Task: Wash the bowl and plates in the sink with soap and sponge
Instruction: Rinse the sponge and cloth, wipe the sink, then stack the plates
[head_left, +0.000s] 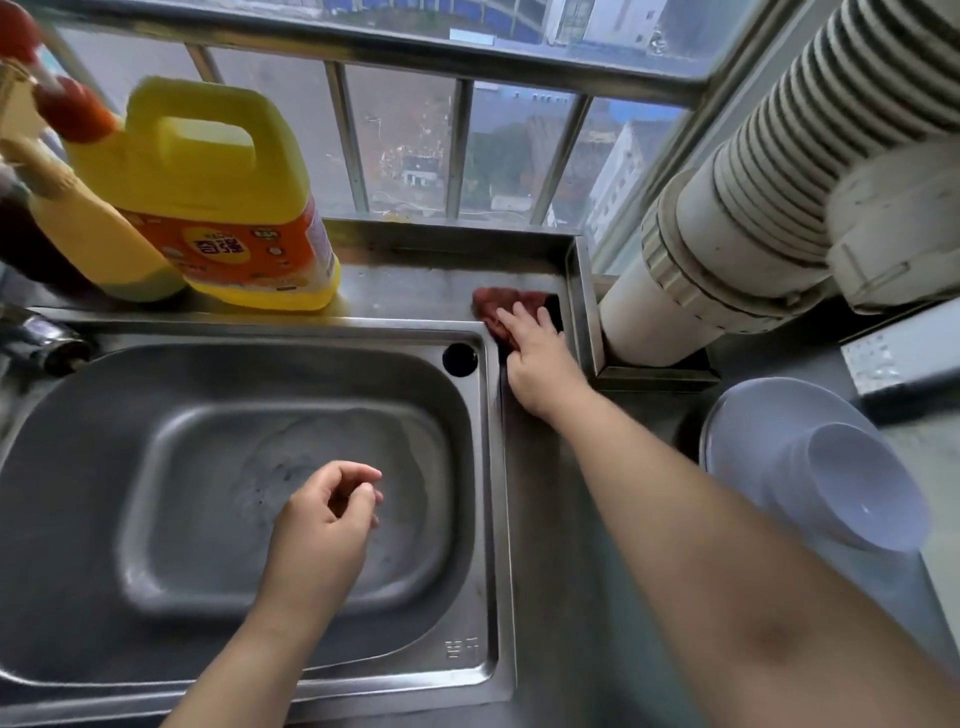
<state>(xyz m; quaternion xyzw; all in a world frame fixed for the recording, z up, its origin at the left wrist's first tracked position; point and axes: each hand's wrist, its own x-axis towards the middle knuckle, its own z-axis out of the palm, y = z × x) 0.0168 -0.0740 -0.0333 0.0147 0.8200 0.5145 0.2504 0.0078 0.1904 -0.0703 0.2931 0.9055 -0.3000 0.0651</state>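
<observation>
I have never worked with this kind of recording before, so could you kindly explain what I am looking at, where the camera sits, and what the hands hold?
There is one picture, taken by a wide-angle camera worn on a person's head, looking down at their bare hands; no machine is involved. Below lies a stainless steel sink, its basin holding no dishes. The left hand hovers over it, fingers loosely curled, holding nothing. The right hand reaches to the counter's back corner and rests on a dark red sponge or cloth; whether it grips it yet is unclear. A large yellow detergent jug stands behind the sink. At right, a pale upturned bowl sits on a pale plate.
</observation>
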